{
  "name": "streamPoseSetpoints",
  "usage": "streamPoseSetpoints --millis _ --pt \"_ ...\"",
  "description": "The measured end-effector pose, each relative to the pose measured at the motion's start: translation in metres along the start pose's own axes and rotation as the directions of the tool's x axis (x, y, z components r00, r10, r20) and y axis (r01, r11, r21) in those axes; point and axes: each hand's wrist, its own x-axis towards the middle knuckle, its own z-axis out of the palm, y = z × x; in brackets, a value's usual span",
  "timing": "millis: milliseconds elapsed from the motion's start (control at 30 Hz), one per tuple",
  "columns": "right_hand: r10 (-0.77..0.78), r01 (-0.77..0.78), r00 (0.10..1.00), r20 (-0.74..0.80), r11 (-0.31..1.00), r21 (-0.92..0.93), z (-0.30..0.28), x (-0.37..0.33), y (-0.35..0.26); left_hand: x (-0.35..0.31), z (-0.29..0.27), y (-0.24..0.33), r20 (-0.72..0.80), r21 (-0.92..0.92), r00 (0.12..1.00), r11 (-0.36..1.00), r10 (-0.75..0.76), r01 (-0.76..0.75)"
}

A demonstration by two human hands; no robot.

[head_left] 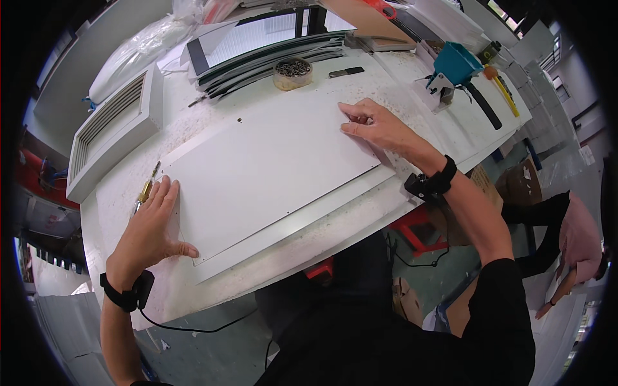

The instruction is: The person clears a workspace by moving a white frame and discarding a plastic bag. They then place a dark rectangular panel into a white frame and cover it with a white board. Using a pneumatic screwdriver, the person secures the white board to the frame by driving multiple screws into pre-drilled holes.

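A flat white panel [257, 174] with small dark holes along its edges lies on a slightly larger white piece [322, 204], whose near side sticks out below it. My left hand [149, 225] rests at the panel's left end, fingers stretched and thumb spread toward the near corner. Beside its fingertips is a drill bit with a brass-coloured collar [145, 189], its lower part hidden by the hand. At the panel's right end is my right hand [376, 125], thumb and forefinger apart over the surface, the other fingers curled and partly hidden.
On the white table [360, 225] stand a round tub of screws [293, 73], a dark flat blade tool [346, 72], stacked grey strips [270, 61], a louvred white frame [116, 132] and a teal hopper-shaped device [456, 63]. Another person [573, 231] bends at the far right.
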Motion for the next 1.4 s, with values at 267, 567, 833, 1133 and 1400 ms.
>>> streamPoseSetpoints --millis 267,567,833,1133,1400 --pt "-0.214 0.211 0.977 -0.002 0.964 -0.164 0.007 0.000 0.020 0.003 0.000 0.003 0.015 0.028 1.000 1.000 -0.012 0.012" --pt "-0.352 0.328 0.935 0.037 0.824 -0.461 0.001 -0.012 0.006 0.006 -0.013 0.015 0.112 0.115 0.993 0.993 -0.032 0.019" --pt "-0.336 0.302 0.941 0.040 0.782 -0.545 -0.004 -0.013 0.006 0.099 -0.054 0.122 0.089 0.111 0.966 0.961 0.243 -0.252" --pt "-0.388 0.354 0.921 0.049 0.775 -0.523 -0.002 -0.010 0.009 0.220 -0.023 0.184 -0.157 0.074 0.891 0.905 0.426 -0.420" --pt "-0.389 0.436 0.900 0.198 0.779 -0.451 -0.024 -0.014 0.018 0.219 -0.027 0.193 -0.117 0.096 0.912 0.919 0.392 -0.383"
